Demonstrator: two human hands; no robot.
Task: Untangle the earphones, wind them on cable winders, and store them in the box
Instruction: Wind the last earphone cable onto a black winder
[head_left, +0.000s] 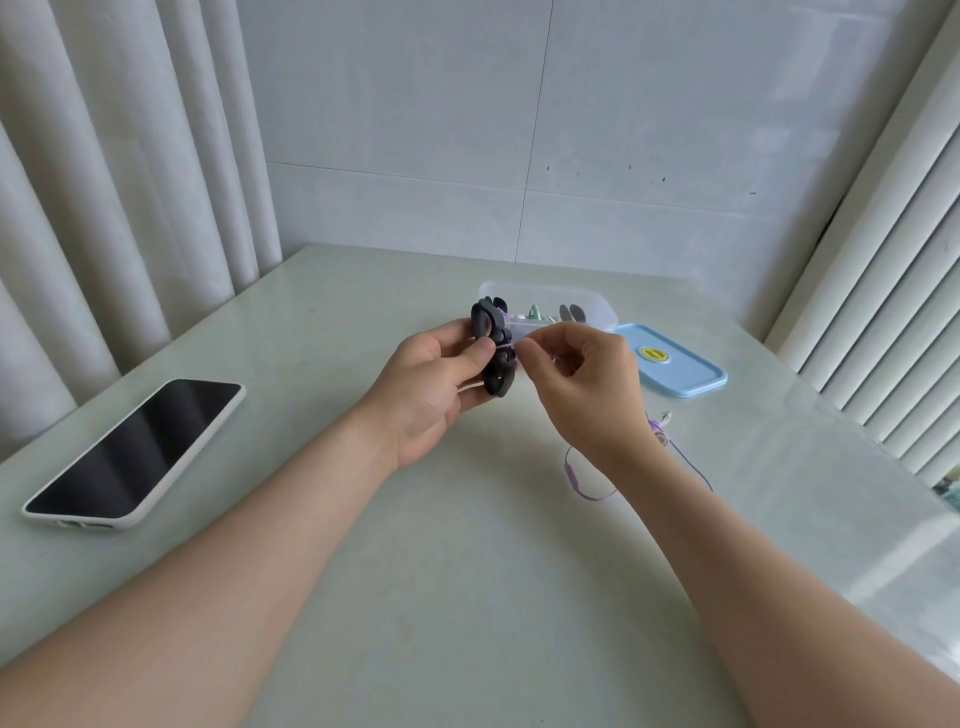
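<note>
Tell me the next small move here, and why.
Probably wrap the cord round the black winder: the left hand holds it, the right hand pinches the cord beside it, and a loose length lies on the table.

Two hands (431, 384) (582, 374); one black winder (497, 382); one purple earphone set (575, 480); one box (597, 304); one lid (675, 364); one phone (135, 452).

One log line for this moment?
stage: winding | left hand: grips black winder | right hand: pinches purple cable | box: open, lid beside
</note>
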